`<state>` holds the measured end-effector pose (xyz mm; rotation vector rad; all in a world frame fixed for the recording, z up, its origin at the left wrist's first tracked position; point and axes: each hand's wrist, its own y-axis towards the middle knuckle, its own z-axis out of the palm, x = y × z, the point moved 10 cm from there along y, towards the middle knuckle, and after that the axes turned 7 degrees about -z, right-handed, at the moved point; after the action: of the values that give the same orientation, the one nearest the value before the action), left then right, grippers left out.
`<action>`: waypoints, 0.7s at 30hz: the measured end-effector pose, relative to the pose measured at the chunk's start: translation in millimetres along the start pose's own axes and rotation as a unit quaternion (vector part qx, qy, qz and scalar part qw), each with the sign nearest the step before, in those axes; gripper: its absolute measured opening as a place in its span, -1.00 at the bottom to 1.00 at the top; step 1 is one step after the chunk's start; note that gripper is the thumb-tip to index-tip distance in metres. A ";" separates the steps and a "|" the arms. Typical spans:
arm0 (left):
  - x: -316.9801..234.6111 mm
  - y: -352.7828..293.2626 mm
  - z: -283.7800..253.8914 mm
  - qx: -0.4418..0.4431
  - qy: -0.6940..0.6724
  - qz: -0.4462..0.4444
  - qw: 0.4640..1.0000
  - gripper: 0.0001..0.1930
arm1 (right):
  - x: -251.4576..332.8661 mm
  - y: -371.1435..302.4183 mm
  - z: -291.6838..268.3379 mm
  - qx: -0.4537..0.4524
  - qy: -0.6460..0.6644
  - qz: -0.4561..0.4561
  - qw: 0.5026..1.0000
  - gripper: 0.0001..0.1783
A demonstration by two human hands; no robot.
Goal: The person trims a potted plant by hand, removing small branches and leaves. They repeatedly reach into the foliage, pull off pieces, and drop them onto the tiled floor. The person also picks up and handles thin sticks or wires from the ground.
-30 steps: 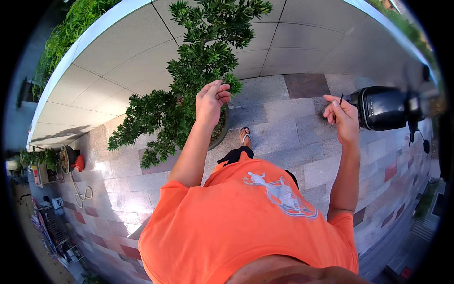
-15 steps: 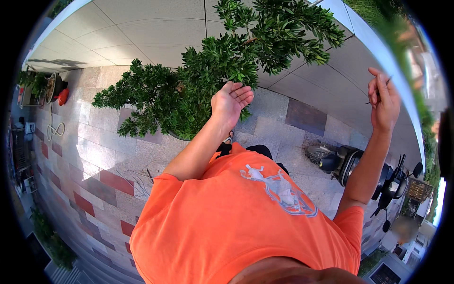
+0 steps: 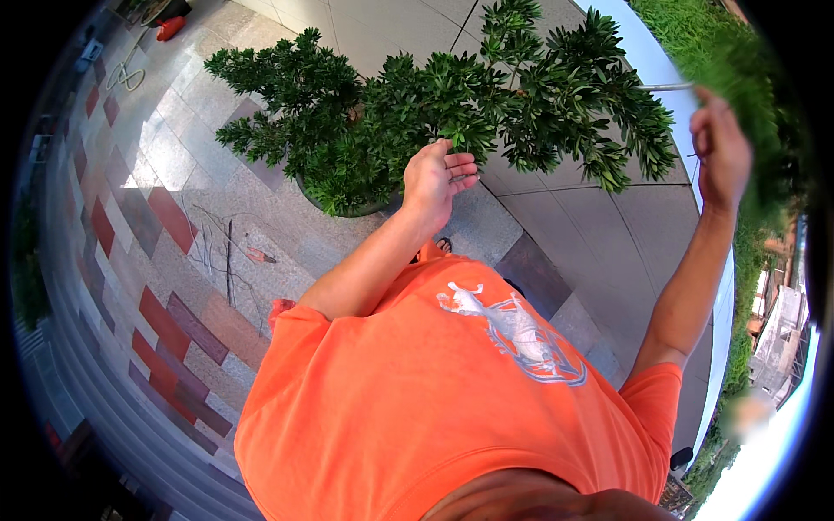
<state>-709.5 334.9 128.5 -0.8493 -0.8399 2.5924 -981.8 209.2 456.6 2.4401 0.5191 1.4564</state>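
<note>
In front of me a potted bonsai-like shrub [image 3: 434, 95] spreads dense green leaves to both sides. My left hand [image 3: 439, 181] is at the lower edge of its middle foliage, palm turned right, fingers loosely curled and apart from the thumb, with nothing visible in it. The thumb side meets the leaves, though contact is unclear. Off to the right, beyond the shrub's right branch, my right hand [image 3: 723, 156] is raised with bent fingers, smeared by motion. A thin dark wire-like piece [image 3: 694, 162] sticks out beside its fingers; most of it is hidden.
A tiled wall [image 3: 599, 234] with a pale top runs behind the shrub. On the paving lie red-handled pliers [image 3: 260, 255], a dark stick-like length [image 3: 229, 260] and thin wires. A coiled hose [image 3: 130, 78] and a red object [image 3: 170, 29] are at the far left.
My view has turned, so the shrub sits farther right and the scooter has left the picture. The pliers have come into sight. My right hand has shifted right, level with the shrub's right branch.
</note>
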 end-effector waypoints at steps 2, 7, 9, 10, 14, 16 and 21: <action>-8.3 6.0 -9.5 -0.027 -0.043 0.027 0.998 -0.71 | -3.5 11.2 6.5 0.025 0.015 -0.013 0.999 -0.58; -17.4 21.5 -20.7 -0.066 -0.102 0.053 0.991 -0.72 | -10.1 19.7 22.1 0.040 -0.029 -0.021 0.999 -0.60; -18.0 31.0 -18.4 -0.059 -0.132 0.039 0.989 -0.71 | -6.5 24.1 28.3 0.034 -0.082 -0.013 0.996 -0.61; -17.7 36.9 -17.5 -0.047 -0.138 0.034 0.989 -0.69 | -8.8 25.8 30.7 0.043 -0.080 -0.004 0.996 -0.61; -18.0 58.0 -2.0 0.017 -0.185 -0.004 0.983 -0.66 | -24.0 26.9 30.3 0.061 -0.054 0.020 0.996 -0.66; -21.9 68.4 7.9 0.043 -0.226 -0.003 0.973 -0.66 | -22.4 27.9 31.0 0.054 -0.020 0.024 0.998 -0.71; -35.0 62.6 34.9 0.082 -0.258 -0.053 0.961 -0.50 | -26.4 25.9 34.2 0.029 0.022 0.057 0.998 -0.74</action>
<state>-708.8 255.1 129.0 -0.0686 -0.7494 2.7726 -958.6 173.4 429.8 2.5255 0.4438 1.5627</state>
